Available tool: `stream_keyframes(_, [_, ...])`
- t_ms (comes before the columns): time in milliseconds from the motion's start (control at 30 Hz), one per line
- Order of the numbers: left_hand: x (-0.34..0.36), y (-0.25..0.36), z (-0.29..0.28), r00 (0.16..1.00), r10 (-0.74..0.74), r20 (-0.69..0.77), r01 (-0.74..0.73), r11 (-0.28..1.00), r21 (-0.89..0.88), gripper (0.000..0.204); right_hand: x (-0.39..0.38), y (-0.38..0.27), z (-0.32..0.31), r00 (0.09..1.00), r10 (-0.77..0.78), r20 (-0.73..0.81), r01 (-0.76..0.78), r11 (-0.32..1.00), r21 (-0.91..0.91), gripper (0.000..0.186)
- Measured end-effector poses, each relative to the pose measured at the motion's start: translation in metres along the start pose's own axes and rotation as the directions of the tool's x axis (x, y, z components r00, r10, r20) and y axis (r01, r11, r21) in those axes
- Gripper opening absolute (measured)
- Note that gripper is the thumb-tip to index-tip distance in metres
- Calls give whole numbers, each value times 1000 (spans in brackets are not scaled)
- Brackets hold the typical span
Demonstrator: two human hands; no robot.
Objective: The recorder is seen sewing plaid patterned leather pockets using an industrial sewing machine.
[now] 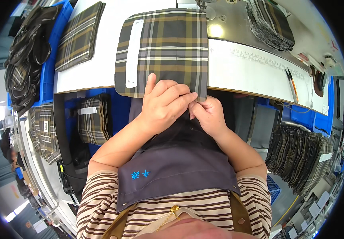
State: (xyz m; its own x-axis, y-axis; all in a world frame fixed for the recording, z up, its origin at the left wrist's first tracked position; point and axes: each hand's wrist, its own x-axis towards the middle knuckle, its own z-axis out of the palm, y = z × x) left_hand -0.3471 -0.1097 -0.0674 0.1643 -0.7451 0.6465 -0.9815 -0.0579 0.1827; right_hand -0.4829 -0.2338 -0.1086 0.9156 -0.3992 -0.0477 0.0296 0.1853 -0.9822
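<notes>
Two hands (162,104) (210,115) at one plaid panel's (176,38) corner.

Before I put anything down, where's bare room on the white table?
The white table is bare between plaid panel and orange tool, below the ruler, and between panel and plaid stack. Left hand and right hand crowd the panel's corner.

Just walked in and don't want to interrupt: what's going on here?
A person is handling a plaid fabric panel at its near right corner. The left hand holds that corner; the right hand meets it there, its exact grip hidden. Most of the panel lies over the white table, with a plaid stack to its left.
</notes>
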Motion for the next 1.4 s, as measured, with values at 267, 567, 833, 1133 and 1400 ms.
stream_keyframes(267, [1, 1, 1, 999, -14, 45, 16, 999, -37, 31, 1, -8, 3, 997, -68, -42, 67, 997, -28, 12])
stream_keyframes(567, [-1, -5, 3, 1000, -2, -12, 2, 999, -32, 27, -9, -16, -26, 707, -670, 226, 493, 238, -837, 15])
stream_keyframes(833, [0, -7, -1, 996, 74, 41, -74, 997, 4, 26, 8, -41, -33, 519, -715, 468, 517, -174, -838, 16])
stream_keyframes(1133, [44, -27, -3, 955, -65, 289, 101, 989, -111, 36, 8, -57, -34, 629, -539, 560, 589, -139, -796, 13])
stream_keyframes(1400, [56, -45, 0, 882, -75, 466, 140, 984, -108, 58, 17, -57, -35, 612, -554, 565, 588, -160, -793, 11])
